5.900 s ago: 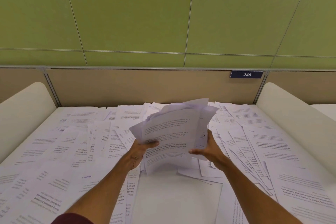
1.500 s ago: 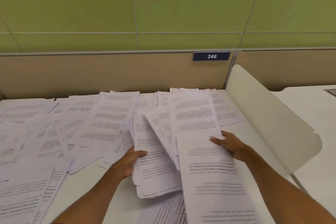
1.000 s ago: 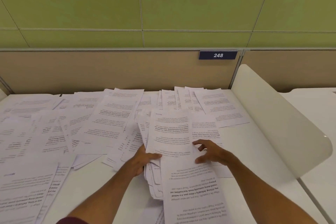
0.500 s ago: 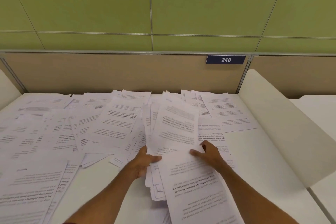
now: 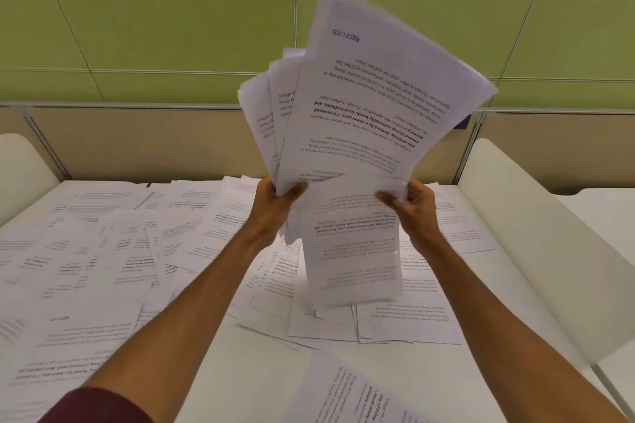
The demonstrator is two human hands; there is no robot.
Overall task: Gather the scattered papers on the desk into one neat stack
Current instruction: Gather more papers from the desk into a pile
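Head view: both hands hold a bunch of papers (image 5: 357, 106) up in the air, above the desk (image 5: 247, 374). The left hand (image 5: 275, 206) grips its left bottom edge. The right hand (image 5: 412, 206) grips the right side. The sheets fan out, not lined up. Loose papers (image 5: 103, 251) lie spread over the desk, mostly on the left.
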